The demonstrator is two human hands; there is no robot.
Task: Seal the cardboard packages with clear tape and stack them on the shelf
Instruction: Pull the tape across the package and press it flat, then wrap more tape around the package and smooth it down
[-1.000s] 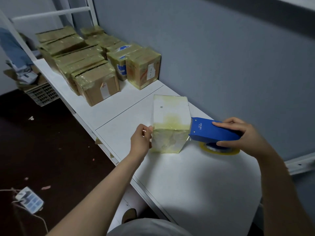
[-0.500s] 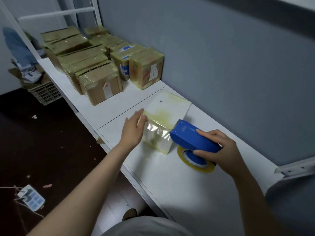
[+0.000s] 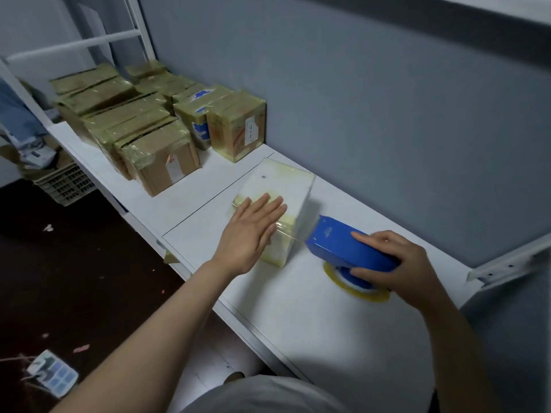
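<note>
A pale, tape-wrapped package (image 3: 283, 186) lies on the white shelf surface (image 3: 328, 323). My left hand (image 3: 250, 231) presses flat on its near top edge, fingers straight, smoothing the clear tape. My right hand (image 3: 396, 263) grips the blue tape dispenser (image 3: 343, 248), whose yellowish tape roll (image 3: 357, 286) rests on the shelf just right of the package. A thin strip of tape runs from the dispenser's nose to the package's near corner.
Several taped cardboard packages (image 3: 161, 156) stand in rows at the far left of the shelf, against the grey wall (image 3: 387, 114). A white frame post (image 3: 140, 28) rises behind them. On the dark floor lie a power strip (image 3: 52, 372) and a plastic crate (image 3: 65, 181).
The package was turned and laid flatter. My left hand moved from its side onto its top. The dispenser swung round the near end to the package's right side.
</note>
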